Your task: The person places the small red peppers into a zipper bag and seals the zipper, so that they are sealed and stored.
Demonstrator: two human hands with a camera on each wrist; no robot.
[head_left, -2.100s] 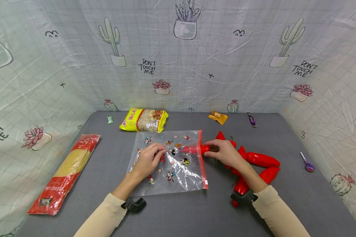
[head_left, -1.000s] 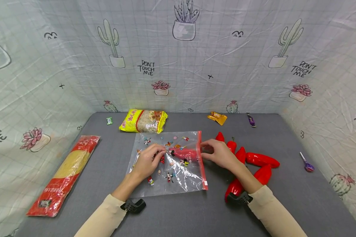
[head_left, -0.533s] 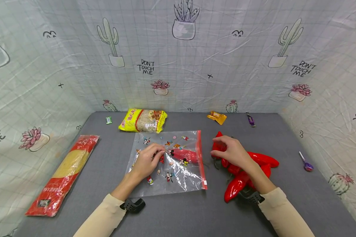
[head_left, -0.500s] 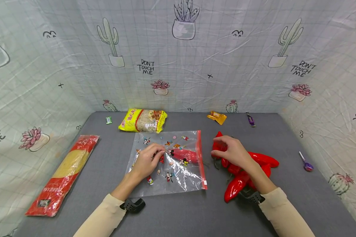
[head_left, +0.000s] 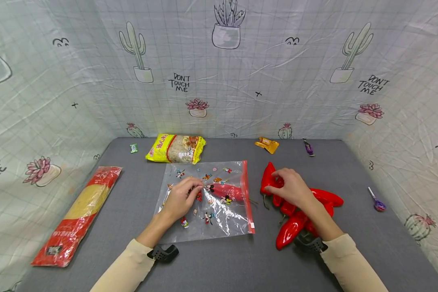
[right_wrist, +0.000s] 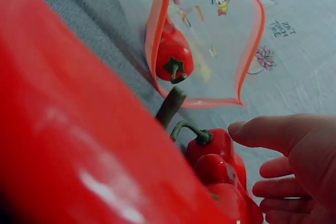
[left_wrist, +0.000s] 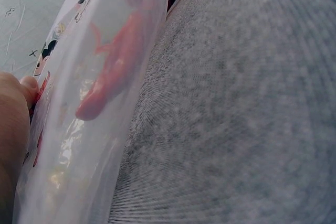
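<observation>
A clear zip bag with cartoon prints [head_left: 215, 229] and a red zipper edge lies mid-table. My left hand [head_left: 180, 198] pinches its upper film, lifting it. Inside lies one red pepper [head_left: 230, 192], its stem poking out past the zipper; in the right wrist view, the bag's mouth [right_wrist: 251, 51] gapes around it. To the right, my right hand [head_left: 293, 186] hovers over a heap of red peppers [head_left: 291, 232], thumb and fingers apart with nothing between them in the right wrist view. Nearest its fingertips is the heap's leftmost pepper [head_left: 267, 178]. My forearm hides part of the heap.
A long red-and-yellow noodle packet [head_left: 82, 215] lies at the left. Behind the bag is a yellow pasta packet [head_left: 179, 148]. Small sweets line the back: green [head_left: 133, 148], orange [head_left: 267, 144] and purple [head_left: 308, 147]. A lollipop [head_left: 377, 202] lies far right.
My right hand pushed a pepper into the bag, let go and moved right over the heap. Some heap peppers shifted under my forearm. My left hand kept its hold on the bag.
</observation>
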